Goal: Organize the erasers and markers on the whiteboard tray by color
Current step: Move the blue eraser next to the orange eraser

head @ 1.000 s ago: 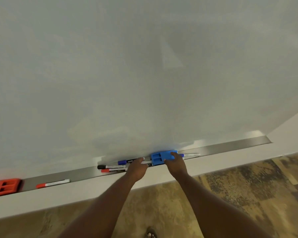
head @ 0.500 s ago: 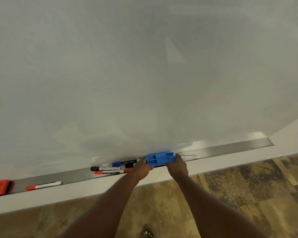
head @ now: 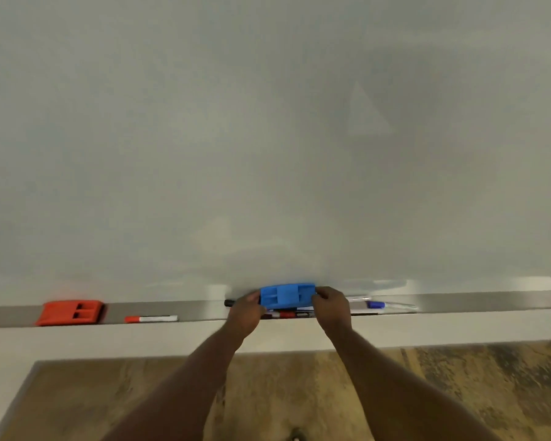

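A blue eraser [head: 287, 294] sits at the middle of the metal tray [head: 490, 301], above a cluster of markers. My left hand [head: 247, 313] grips its left end and my right hand [head: 331, 305] grips its right end. A black marker tip [head: 229, 303] pokes out left of my left hand. A red-capped marker [head: 285, 315] lies just below the eraser, partly hidden. A blue-capped marker [head: 376, 304] lies right of my right hand. Far left rest a red eraser [head: 70, 312] and a red marker [head: 150, 319].
The large whiteboard [head: 268, 138] fills the view above the tray. A white wall strip [head: 109, 342] runs below the tray, with patterned brown carpet [head: 458, 383] underneath. A foot shows at the bottom edge.
The view has swung so the tray looks level and the red eraser is fully visible. The blue eraser now sits over the marker cluster, with my hands on both of its ends.
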`<state>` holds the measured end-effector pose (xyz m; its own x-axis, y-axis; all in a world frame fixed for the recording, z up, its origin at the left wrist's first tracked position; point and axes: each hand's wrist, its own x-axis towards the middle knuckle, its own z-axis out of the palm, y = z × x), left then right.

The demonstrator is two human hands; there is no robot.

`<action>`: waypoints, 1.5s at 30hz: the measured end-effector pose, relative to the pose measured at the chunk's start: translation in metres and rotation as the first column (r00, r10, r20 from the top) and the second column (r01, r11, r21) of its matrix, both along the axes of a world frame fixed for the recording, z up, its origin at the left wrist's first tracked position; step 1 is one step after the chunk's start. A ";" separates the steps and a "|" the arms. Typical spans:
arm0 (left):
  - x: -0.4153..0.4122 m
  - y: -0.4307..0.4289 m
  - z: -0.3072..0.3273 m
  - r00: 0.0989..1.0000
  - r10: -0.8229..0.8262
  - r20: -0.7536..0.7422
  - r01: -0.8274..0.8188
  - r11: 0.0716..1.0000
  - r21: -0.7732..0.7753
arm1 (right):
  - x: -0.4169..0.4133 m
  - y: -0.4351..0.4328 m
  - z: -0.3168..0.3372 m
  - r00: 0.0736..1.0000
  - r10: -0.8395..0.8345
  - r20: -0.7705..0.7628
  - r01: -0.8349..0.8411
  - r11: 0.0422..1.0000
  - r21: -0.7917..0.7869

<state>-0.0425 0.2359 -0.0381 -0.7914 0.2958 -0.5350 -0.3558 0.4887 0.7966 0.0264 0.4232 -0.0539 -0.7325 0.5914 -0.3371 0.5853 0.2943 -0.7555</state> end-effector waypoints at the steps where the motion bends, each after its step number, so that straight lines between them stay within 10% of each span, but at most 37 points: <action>1: -0.004 -0.019 0.002 0.999 0.028 -0.016 -0.028 1.000 -0.008 | -0.008 -0.016 0.000 1.000 0.029 -0.004 -0.029 1.000 -0.005; 19: -0.070 -0.278 0.009 0.930 0.348 -0.118 -0.355 0.934 -0.043 | -0.106 -0.269 0.002 0.949 0.308 -0.072 -0.312 0.948 -0.057; 45: -0.115 -0.347 -0.041 0.976 0.047 -0.214 -0.140 0.885 -0.444 | -0.147 -0.361 -0.041 0.899 0.411 0.153 -0.416 0.909 0.003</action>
<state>-0.1576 -0.1115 -0.0791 -0.9037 -0.0235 -0.4274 -0.2817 0.7846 0.5523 -0.1206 0.0627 -0.0953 -0.8580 0.2594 -0.4432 0.5077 0.5581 -0.6563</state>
